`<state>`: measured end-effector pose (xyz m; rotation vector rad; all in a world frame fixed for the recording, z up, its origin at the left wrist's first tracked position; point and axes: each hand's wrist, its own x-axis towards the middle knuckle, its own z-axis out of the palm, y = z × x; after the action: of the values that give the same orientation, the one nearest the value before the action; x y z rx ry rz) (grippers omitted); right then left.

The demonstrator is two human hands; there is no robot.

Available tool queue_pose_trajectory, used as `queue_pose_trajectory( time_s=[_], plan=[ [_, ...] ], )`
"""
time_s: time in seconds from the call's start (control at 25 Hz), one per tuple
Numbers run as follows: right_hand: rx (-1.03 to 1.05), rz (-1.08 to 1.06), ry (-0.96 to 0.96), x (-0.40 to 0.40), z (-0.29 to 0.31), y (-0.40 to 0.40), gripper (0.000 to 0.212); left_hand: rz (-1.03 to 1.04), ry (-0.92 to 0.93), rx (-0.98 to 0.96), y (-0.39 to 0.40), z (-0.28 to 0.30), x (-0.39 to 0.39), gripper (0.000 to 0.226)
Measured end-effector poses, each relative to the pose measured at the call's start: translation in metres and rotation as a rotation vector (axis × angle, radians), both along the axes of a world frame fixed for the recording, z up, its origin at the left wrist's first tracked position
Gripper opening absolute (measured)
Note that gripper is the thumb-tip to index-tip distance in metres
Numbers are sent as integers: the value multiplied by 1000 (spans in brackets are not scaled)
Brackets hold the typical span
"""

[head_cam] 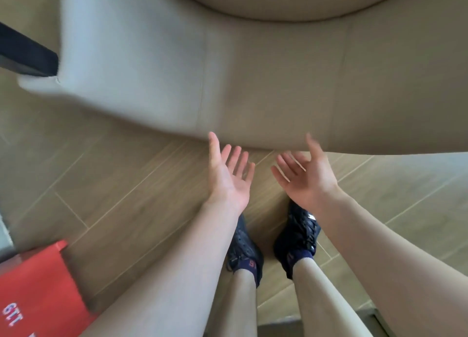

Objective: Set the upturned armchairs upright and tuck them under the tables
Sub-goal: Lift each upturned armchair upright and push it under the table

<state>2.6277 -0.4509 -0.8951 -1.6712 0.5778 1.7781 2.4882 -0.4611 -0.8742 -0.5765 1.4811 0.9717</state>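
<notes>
The beige upholstered armchair with a curved back (pixel 266 83) fills the upper half of the frame, its long axis running left to right; a dark leg (pixel 25 53) juts toward the upper left, so it seems to lie tipped, though motion blur makes that uncertain. Just below its lower edge, the left hand (pixel 229 174) and right hand (pixel 307 179) hover palm-up with fingers (pixel 236 159) spread, holding nothing. A good lift would hook both palms under that edge, set wider apart, over the wood-plank floor (pixel 114 184).
</notes>
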Motion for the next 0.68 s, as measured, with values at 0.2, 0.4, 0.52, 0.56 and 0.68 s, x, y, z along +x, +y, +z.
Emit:
queue_pose_trajectory(
  time_s=[0.2, 0.4, 0.52, 0.56, 0.68],
  plan=[
    [-57, -40, -51, -1, -70, -14, 90, -14, 36, -82, -17, -73, -3, 83],
    [-31, -81, -93, 5, -116, -14, 99, 36, 71, -54, -16, -122, -7, 86],
    [24, -147, -131, 11, -135, -6, 95, 55, 122, -26, -6, -143, -11, 79],
    [48, -168, -146, 12, -140, -3, 90, 53, 143, -20, -3, -149, -12, 74],
    [116, -189, -197, 16, -150, 2, 76, 38, 155, 19, 5, -163, -12, 69]
  ],
)
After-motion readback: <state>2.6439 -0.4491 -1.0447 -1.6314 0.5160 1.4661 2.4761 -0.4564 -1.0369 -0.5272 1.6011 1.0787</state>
